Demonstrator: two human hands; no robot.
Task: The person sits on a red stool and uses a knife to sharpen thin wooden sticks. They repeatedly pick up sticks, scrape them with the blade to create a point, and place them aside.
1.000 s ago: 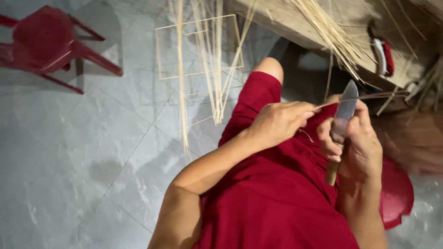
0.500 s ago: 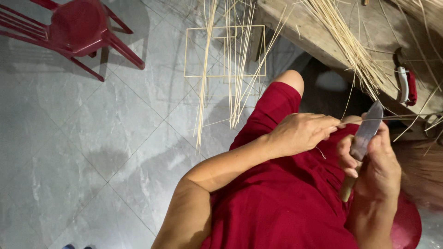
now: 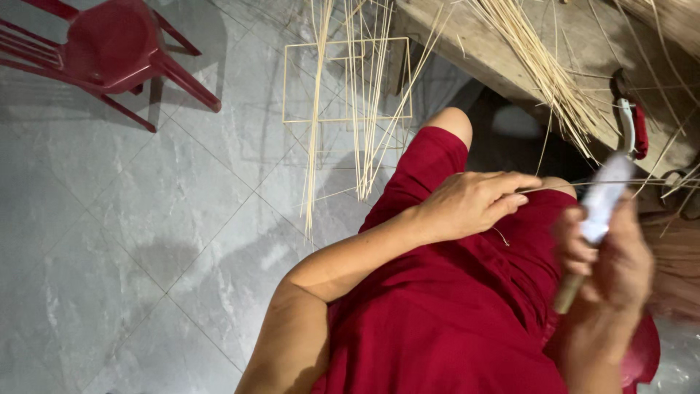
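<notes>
The left hand [image 3: 470,204] lies over the lap of a red dress [image 3: 452,321], its fingers curled in and pinched on one thin bamboo strip [image 3: 583,185] that runs off to the right, nearly level; the thumb and forefinger meet on the strip's near end. The right hand [image 3: 612,266] is blurred, yet its fingers are plainly wrapped tight around the wooden handle of a knife [image 3: 594,219], whose pale blade points up and meets the strip from below; whether the edge touches the strip cannot be told through the blur. A rough wooden bench [image 3: 583,44] crosses the upper right, strewn with a loose bundle of pale strips [image 3: 543,69]; a small red-and-white tool [image 3: 633,130] lies on it near the blade. More long strips [image 3: 364,102] lean or lie over a square frame of thin sticks [image 3: 346,80] on the grey tiled floor [image 3: 146,241]; a red plastic chair [image 3: 109,51] stands at the upper left, well apart from both hands.
</notes>
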